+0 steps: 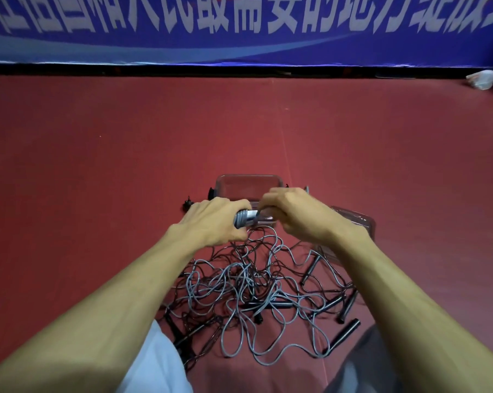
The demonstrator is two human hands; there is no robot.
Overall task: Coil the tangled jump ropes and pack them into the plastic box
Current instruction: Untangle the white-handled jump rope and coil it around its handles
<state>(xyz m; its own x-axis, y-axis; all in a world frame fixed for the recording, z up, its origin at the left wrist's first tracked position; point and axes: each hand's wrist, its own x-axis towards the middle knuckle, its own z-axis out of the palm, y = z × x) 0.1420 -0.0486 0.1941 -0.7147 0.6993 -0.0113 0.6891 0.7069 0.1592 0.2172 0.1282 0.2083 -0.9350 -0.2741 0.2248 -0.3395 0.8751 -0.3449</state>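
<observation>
Left hand (211, 219) gripping rope-wound handle (246, 218), right hand (293, 212) pinching grey rope, tangle (248, 293) below hands

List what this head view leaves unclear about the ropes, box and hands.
Head view:
1. Rope pile: count unclear, strands overlap.
2. Box: near wall hidden behind left hand and right hand.
3. Handle: most of it covered by the left hand's fingers.
4. Banner: lettering cut off by the top edge.

Red floor (97, 137) is bearing tangled jump ropes (253, 293) nearside of the right hand (296, 214), plastic box (239, 186) sitting just beyond it.
</observation>
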